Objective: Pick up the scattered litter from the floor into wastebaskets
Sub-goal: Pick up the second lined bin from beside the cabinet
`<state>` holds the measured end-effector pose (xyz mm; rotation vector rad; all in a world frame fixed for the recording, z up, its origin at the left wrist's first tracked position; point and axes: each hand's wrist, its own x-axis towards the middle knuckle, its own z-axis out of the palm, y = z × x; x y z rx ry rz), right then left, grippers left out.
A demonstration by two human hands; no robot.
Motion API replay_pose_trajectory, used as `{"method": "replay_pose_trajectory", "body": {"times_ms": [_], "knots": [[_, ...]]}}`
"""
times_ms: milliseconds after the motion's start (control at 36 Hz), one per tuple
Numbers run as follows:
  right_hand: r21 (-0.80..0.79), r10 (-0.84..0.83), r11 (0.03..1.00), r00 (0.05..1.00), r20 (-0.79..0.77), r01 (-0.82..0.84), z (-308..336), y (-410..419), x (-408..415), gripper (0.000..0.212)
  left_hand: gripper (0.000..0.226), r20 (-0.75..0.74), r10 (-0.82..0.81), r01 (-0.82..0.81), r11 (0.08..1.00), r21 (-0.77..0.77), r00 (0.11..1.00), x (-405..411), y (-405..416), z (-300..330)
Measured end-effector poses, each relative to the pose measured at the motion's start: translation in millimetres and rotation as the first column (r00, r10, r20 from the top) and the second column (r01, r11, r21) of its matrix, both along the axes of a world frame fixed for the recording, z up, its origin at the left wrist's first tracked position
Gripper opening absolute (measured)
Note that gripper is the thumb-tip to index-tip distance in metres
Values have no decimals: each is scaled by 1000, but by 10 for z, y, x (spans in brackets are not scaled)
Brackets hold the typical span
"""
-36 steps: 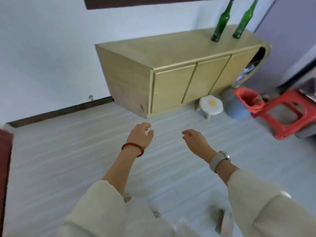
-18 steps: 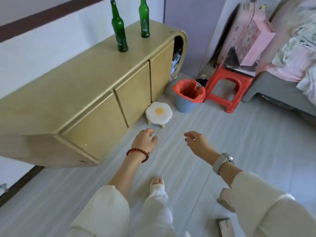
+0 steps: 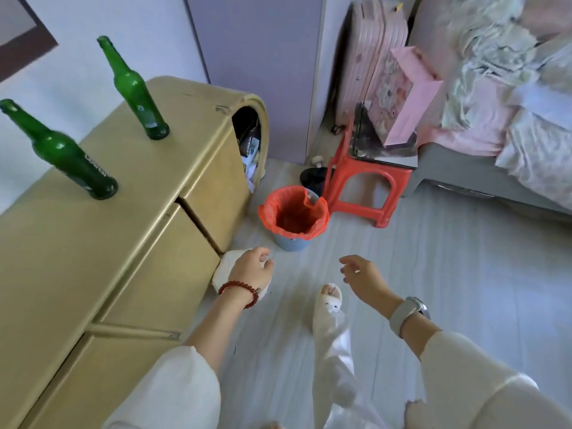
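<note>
Both hands, left [image 3: 251, 269] and right [image 3: 363, 278], hang loosely curled near the red-lined wastebasket [image 3: 294, 218].

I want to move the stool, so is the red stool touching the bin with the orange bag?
Cannot tell. In the head view the red stool leg meets the bin's orange bag edge with no floor visible between, yet that could be mere overlap.

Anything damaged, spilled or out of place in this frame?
Nothing is spilled. The cabinet has a chipped top corner near its open end, and its lower front rail looks splintered. The lined wastebasket stands upright. Both hands hold nothing.
</note>
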<state>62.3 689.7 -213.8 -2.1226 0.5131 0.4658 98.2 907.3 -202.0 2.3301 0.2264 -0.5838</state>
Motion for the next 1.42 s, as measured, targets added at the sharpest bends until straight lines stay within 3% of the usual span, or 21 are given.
{"method": "replay_pose_trajectory", "body": {"times_ms": [250, 444, 611, 806, 917, 1000, 1139, 1417], "knots": [[-9, 29, 1000, 991, -134, -30, -928, -675, 2070, 35, 30, -156, 41, -29, 997, 78, 987, 1941, -572, -951], [-34, -40, 999, 975, -216, 34, -1891, -977, 3208, 39, 33, -235, 110, -76, 985, 152, 966, 3140, -851, -1983], [-60, 58, 995, 939, -339, -83, -2972, -1014, 3749, 47, 40, -225, 178, -127, 967, 220, 958, 3779, -864, -3071], [-73, -11, 997, 917, -399, -20, -4210, -913, 4002, 64, 64, -206, 142, -64, 936, 347, 968, 4238, -728, -4311], [-67, 14, 997, 922, -387, -43, -4635, -832, 3960, 58, 71, -224, 137, -55, 939, 339, 965, 4310, -658, -4697], [-99, -91, 993, 922, -376, 58, -4694, -767, 3919, 49, 61, -153, 140, -76, 928, 365, 978, 4296, -626, -4725], [-140, -265, 964, 886, -381, 228, -4386, -870, 3730, 53, 56, -107, -83, 116, 925, 361, 991, 4116, -784, -4320], [-304, -436, 881, 872, -222, 363, -2631, -1558, 3049, 54, 45, 47, -316, 298, 927, 226, 948, 3872, -1493, -2814]]}}
